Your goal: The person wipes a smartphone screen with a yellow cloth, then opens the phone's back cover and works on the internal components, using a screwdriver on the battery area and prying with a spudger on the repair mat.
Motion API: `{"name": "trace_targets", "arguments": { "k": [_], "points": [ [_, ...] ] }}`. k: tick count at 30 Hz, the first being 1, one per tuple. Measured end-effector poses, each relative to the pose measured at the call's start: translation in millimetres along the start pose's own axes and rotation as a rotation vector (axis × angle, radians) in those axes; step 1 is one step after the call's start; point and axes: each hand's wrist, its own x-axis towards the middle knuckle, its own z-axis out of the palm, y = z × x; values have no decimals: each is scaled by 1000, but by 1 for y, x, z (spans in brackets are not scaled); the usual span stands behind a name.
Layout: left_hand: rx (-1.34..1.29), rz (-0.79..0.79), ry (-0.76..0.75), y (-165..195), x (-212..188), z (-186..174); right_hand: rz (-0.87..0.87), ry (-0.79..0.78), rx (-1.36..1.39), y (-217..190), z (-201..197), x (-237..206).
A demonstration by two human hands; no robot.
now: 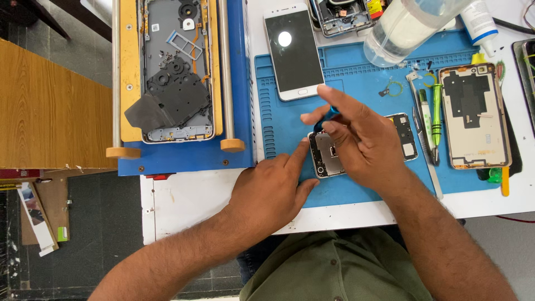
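On the blue mat (356, 192), an opened phone (329, 156) lies long axis left-right; the left hand (273, 187) presses its near-left corner with one fingertip while the right hand (354, 139) pinches a blue-handled screwdriver (329, 115) above it.

Opened phone (329, 159) on mat (356, 72), white-screened phone (293, 51) behind.

The light is bright and even, coming from above. A round glare spot shines on the white phone (293, 51) screen. Shadows are soft. Edges look slightly bent; focus is sharp.
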Motion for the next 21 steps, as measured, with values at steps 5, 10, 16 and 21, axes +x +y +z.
{"name": "trace_targets", "arguments": {
  "k": [5, 10, 16, 21],
  "points": [
    [0, 6, 28, 0, 0, 1, -67, 42, -133, 1, 0, -3],
    [12, -5, -2, 0, 0, 1, -41, 47, -189, 3, 0, -4],
    [8, 4, 16, 0, -1, 1, 34, 14, -53, 2, 1, -5],
    [1, 25, 65, 0, -3, 3, -1, 0, -90, 4, 2, -6]
  ]
}}
